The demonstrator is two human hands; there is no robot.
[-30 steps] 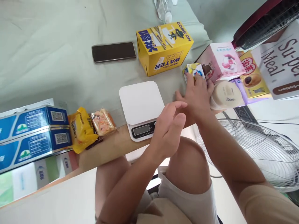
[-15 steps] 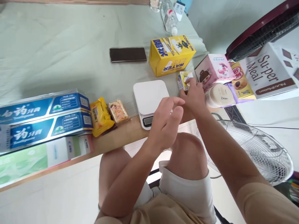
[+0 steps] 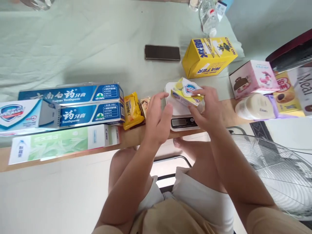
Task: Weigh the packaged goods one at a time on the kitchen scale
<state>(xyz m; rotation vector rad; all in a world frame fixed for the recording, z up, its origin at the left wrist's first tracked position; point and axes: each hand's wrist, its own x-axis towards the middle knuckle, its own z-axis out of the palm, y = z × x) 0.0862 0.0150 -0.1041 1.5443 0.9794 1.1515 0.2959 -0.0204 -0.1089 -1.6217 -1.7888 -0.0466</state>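
A small yellow and white soap box (image 3: 186,92) is over the white kitchen scale (image 3: 179,109), tilted a little. Thumb and fingers of my right hand (image 3: 207,109) grip its right end. Whether the box rests on the scale's plate I cannot tell. My left hand (image 3: 159,118) hovers at the scale's left side, thumb and fingers apart, with nothing in it. It partly covers a clear-wrapped snack (image 3: 144,105). The scale's dark display (image 3: 179,122) faces me, its reading not legible.
Left lie a yellow snack packet (image 3: 133,111), blue toothpaste boxes (image 3: 107,112), a white-blue soap box (image 3: 19,113) and a green-white box (image 3: 63,143). A phone (image 3: 162,53) and yellow carton (image 3: 209,58) lie beyond. Right stand a pink box (image 3: 253,79), a Dove container (image 3: 258,105) and a fan (image 3: 275,165).
My right hand has brought the soap box leftward from beside the pink box to over the scale. My left hand has shifted to the scale's left side. The view has swung left.
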